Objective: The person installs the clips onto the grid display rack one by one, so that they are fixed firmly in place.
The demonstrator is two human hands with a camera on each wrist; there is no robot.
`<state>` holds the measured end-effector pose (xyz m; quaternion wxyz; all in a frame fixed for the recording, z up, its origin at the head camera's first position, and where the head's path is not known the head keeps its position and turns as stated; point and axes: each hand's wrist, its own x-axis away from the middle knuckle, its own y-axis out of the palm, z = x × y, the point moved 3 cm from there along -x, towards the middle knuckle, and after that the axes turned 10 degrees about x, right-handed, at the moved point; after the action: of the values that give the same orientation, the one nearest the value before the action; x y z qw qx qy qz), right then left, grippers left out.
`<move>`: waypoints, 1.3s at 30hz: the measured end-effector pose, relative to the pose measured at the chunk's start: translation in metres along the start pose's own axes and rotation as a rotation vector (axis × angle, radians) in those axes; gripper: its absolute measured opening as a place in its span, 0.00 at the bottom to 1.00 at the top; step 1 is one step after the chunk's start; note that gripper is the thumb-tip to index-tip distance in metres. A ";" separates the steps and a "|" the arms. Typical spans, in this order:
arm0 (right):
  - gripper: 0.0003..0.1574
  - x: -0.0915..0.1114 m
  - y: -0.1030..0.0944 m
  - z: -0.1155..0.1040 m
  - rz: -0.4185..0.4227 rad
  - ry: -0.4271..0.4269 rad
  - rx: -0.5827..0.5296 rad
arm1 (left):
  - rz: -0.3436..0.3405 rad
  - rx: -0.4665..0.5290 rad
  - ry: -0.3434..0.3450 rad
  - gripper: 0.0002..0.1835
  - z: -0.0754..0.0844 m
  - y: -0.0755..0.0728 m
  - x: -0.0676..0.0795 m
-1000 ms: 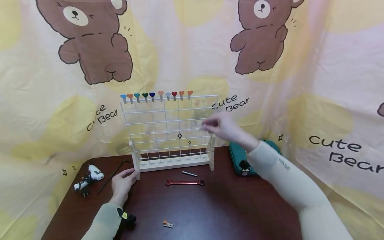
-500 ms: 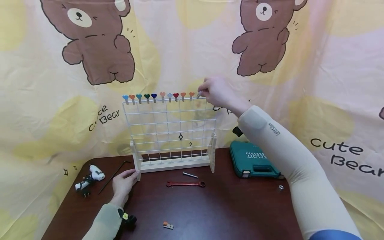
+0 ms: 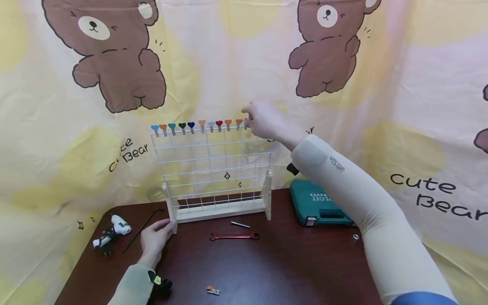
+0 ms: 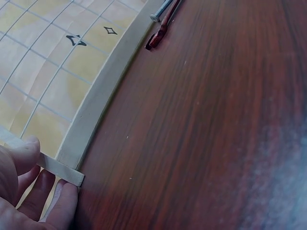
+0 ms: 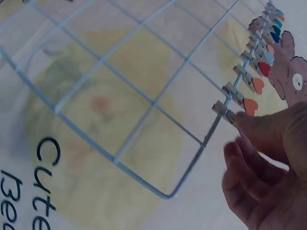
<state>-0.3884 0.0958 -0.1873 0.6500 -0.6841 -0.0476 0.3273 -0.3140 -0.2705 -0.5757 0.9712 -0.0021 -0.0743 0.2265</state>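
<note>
A white wire grid rack [image 3: 213,159] stands upright in a wooden base [image 3: 223,215]. Along its top wire sits a row of small wooden clothespins with coloured hearts [image 3: 191,126]. At the right end of that row, my right hand [image 3: 264,120] pinches a clothespin [image 5: 224,113] whose jaws straddle the top wire; its heart is mostly hidden by the thumb. My left hand [image 3: 155,239] grips the wooden foot at the base's left end [image 4: 62,170], thumb on one side and fingers on the other. Another clothespin, with an orange heart [image 3: 213,290], lies on the table near the front.
A red wrench [image 3: 234,237] and a bolt [image 3: 240,224] lie before the rack. To the left are a white glue gun [image 3: 120,224] and a thin dark rod [image 3: 142,228]. A green tool case [image 3: 324,207] and a small metal piece [image 3: 355,237] are at right.
My right hand has risen from in front of the grid to its top wire, bringing a clothespin onto it beside the last orange heart. The left hand stays on the wooden foot.
</note>
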 end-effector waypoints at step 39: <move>0.03 0.196 0.246 -0.154 -0.189 -0.651 -0.186 | 0.013 0.023 0.011 0.27 -0.002 -0.001 -0.002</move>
<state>-0.2459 0.0230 -0.4984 0.5631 -0.5926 -0.3452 0.4610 -0.3150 -0.2727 -0.5778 0.9701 0.0073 -0.0665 0.2334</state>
